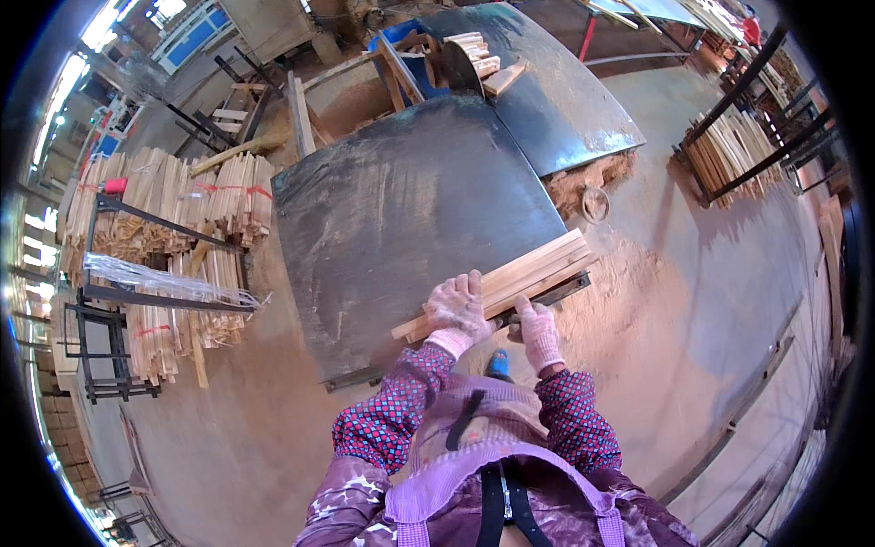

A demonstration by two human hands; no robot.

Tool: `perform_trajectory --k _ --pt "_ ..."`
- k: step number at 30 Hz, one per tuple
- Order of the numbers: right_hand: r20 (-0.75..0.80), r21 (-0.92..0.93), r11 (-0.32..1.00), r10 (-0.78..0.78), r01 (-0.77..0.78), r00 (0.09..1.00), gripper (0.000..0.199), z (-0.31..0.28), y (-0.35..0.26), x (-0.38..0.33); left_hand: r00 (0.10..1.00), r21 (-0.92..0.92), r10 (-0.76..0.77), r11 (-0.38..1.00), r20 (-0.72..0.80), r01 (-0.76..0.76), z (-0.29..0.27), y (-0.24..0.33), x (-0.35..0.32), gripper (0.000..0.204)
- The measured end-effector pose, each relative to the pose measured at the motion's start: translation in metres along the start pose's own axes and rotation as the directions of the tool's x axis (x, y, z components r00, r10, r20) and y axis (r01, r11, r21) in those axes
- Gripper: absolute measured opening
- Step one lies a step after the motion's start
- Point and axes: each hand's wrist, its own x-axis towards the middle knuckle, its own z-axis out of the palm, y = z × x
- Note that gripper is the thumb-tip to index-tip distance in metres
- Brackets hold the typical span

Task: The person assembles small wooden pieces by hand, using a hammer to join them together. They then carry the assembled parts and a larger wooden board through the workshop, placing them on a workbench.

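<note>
A bundle of light wooden slats (524, 273) lies slanted on the near right corner of a dark metal table (401, 210). My left hand (458, 308), in a pale knitted glove, rests on top of the bundle's near end with fingers spread over it. My right hand (538, 330), also gloved, grips the bundle's underside at the table's edge. Both sleeves are red and blue checked, over a purple apron.
A second dark metal table (556, 100) stands behind, with wood offcuts (478, 56) at its far end. Stacks of tied slats on a black metal rack (164, 246) fill the left. More slats in a rack (729, 150) stand far right. Sawdust (592, 178) covers the floor.
</note>
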Motion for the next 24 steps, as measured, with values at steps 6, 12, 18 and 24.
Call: perform_trajectory --k 6,12,18,24 --pt "-0.095 -0.094 0.994 0.049 -0.058 0.994 0.035 -0.013 0.034 -0.033 0.912 -0.397 0.276 0.907 0.304 -0.142 -0.005 -0.042 -0.02 0.086" --pt "-0.089 -0.333 0.943 -0.016 -0.015 0.996 0.051 -0.015 0.035 -0.067 0.863 -0.424 0.418 0.862 0.284 -0.278 0.019 -0.043 -0.01 0.091" --pt "-0.104 -0.729 0.684 -0.13 0.014 0.986 0.058 -0.002 0.034 -0.055 0.9 -0.217 0.295 0.948 0.32 -0.233 -0.006 -0.016 -0.025 0.089" --pt "0.244 -0.84 0.296 -0.541 0.454 0.805 0.026 0.06 -0.022 -0.054 0.842 -0.911 0.424 0.375 0.333 0.171 0.061 -0.119 -0.001 0.047"
